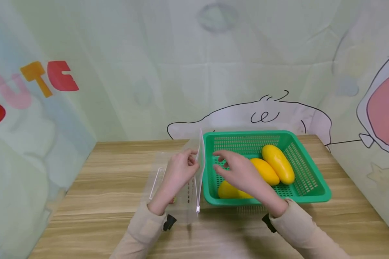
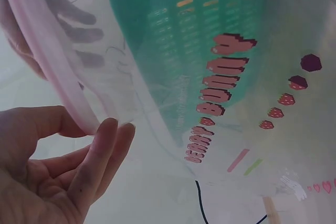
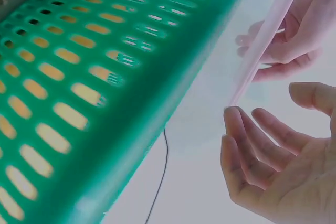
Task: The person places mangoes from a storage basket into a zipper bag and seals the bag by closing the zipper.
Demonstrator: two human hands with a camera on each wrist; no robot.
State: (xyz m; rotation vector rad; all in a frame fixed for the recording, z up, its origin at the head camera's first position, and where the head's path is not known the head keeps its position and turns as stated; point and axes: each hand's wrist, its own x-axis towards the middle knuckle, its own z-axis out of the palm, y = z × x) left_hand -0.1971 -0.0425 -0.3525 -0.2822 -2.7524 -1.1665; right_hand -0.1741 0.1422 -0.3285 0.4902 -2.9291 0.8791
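Your left grip (image 1: 180, 167) pinches the pink-edged mouth of the clear zip bag (image 1: 189, 190); your right grip (image 1: 238, 171) is free, fingers loosely curved, just beside that edge. The bag sits on the surface (image 1: 100, 201), left of the green basket (image 1: 311, 198), its mouth edge raised. Judging by this, you're early on: the yellow fruits (image 1: 278, 163) all lie in the basket, none shows in the bag, and spreading its mouth looks unfinished.

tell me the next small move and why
Probably let the right hand pinch the clear bag on its basket side and draw it wider: the left hand pinches the bag, the right holds nothing beside it, and the mangoes lie in the green basket.
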